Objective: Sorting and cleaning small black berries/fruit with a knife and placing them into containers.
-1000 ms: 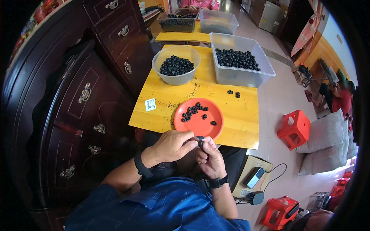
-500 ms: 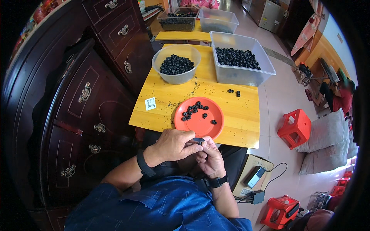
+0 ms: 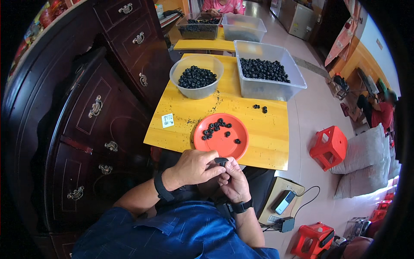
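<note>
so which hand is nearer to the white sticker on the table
Left. The left hand is below the white sticker in the picture, slightly right; the right hand is also below, but farther right.

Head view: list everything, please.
Cabinet: 1+, dark brown, left
Tables: 2, yellow, centre, top
Plate: 1, orange, table front
Bowl: 1, clear, beyond plate
Boxes: 3, clear, beside bowl, top
Rings: many, black, plate, containers, table
Label: 1, white, left of plate
Stools: several, red, right
Sacks: several, white, right
Device: 1, silver and black, lower right
Other people: 2+, pink, red clothing, top, right
Held piece: 1, black, below plate
Left hand, right hand: one each, below plate
</note>
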The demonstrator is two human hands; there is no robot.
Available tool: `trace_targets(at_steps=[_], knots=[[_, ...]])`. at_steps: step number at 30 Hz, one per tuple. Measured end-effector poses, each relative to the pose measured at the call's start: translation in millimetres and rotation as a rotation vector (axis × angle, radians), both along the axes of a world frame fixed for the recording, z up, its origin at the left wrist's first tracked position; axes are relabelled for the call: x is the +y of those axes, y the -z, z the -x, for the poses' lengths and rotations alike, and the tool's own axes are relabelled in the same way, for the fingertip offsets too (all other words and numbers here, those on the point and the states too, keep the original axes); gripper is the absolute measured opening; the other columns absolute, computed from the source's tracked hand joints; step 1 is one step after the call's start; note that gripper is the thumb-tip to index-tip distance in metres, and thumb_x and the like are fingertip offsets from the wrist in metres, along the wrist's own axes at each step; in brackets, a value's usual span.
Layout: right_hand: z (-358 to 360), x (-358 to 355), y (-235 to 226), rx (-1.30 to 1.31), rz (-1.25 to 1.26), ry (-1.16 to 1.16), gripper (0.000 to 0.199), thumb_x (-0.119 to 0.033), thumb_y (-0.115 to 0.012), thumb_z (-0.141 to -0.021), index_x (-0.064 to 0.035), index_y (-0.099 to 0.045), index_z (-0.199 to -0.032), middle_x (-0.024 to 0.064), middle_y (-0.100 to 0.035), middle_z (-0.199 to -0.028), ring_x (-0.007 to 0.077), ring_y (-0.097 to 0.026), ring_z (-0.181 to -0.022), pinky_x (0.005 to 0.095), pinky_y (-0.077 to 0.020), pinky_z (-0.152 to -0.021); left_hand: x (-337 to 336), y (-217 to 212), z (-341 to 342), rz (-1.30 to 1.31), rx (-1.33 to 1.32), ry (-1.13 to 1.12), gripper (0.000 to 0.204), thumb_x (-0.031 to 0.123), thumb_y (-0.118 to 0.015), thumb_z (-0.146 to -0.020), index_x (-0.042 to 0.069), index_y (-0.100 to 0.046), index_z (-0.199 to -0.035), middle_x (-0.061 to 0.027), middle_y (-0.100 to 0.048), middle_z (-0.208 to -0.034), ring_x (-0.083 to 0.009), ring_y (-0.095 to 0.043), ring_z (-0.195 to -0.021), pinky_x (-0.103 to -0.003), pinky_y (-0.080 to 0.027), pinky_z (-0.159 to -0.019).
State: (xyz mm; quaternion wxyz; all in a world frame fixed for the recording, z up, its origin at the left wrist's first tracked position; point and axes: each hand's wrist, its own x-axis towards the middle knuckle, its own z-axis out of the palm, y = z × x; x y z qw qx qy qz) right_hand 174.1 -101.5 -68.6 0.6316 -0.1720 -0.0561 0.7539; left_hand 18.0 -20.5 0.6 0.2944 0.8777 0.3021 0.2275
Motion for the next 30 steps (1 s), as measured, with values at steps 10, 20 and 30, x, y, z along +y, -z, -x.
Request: trace_targets(at_steps=[10, 20, 30], knots=[[-0.9, -4.6, 1.7, 0.009, 0.114, -0.028, 0.022, -0.023, -0.062, -0.096, -0.0101, -0.060, -0.114, 0.0037, -0.065, -0.101, 0.0120, -0.058, -0.075, 0.0233, -0.0453, -0.063, 53.2, -19.5, -8.3, -0.114, 0.073, -0.054, 0.024, 0.025, -0.070, -0.081, 0.012, -0.069, -0.101, -0.0118, -0.066, -0.069, -0.0285, -0.067, -0.061, -0.037, -0.052, -0.058], [3.8, 7.0, 23.8, 0.346, 0.093, 0.032, 0.024, -0.024, -0.057, -0.099, -0.0069, -0.060, -0.116, 0.0098, -0.064, -0.115, 0.0215, -0.063, -0.108, 0.0339, -0.0541, -0.091, 56.2, -37.1, -23.2, -0.018, 0.077, -0.044, 0.036, 0.009, -0.071, -0.078, 0.003, -0.065, -0.113, -0.0139, -0.064, -0.076, -0.0181, -0.061, -0.060, -0.032, -0.048, -0.059], [6.2, 2.7, 36.9, 0.322, 0.163, 0.087, 0.030, -0.029, -0.048, -0.103, -0.0068, -0.060, -0.120, 0.0034, -0.064, -0.110, 0.0163, -0.062, -0.097, 0.0315, -0.0525, -0.084, -8.7, -2.1, -44.3, -0.161, 0.273, 0.229, 0.016, 0.016, -0.072, -0.079, 0.004, -0.064, -0.087, -0.0154, -0.064, -0.071, -0.0357, -0.065, -0.068, -0.046, -0.050, -0.060]])
